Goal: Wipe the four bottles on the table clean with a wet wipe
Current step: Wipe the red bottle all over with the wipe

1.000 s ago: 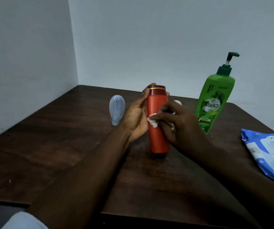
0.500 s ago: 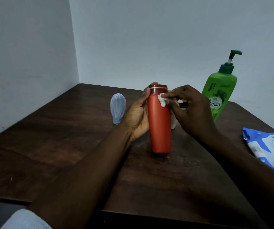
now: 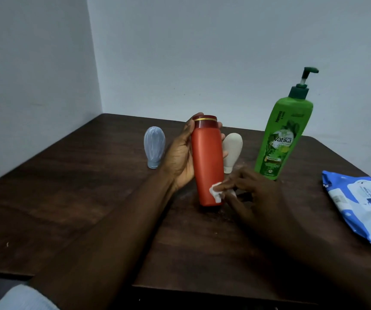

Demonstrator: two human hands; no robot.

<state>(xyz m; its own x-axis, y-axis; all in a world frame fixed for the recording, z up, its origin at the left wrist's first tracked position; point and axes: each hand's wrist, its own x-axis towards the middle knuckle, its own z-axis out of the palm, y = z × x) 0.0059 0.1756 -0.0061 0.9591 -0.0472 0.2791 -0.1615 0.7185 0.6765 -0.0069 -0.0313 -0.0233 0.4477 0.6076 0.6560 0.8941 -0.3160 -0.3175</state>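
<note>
An orange-red bottle (image 3: 208, 162) with a dark red, gold-ringed cap stands upright at the middle of the dark wooden table (image 3: 68, 198). My left hand (image 3: 180, 157) grips it from the left, fingers curled round its back. My right hand (image 3: 251, 193) pinches a small white wet wipe (image 3: 215, 192) against the bottle's lower right side. A pale blue tube bottle (image 3: 154, 147) stands cap-down to the left. A beige tube bottle (image 3: 232, 151) stands cap-down just behind the red one. A tall green pump bottle (image 3: 284, 139) stands at the right.
A blue and white pack of wet wipes (image 3: 363, 204) lies at the table's right edge. White walls meet in a corner behind the table. The table's near edge runs under my forearms.
My right hand slid the wipe from the bottle's top, by the cap, down to its lower part. My left hand kept hold of the bottle.
</note>
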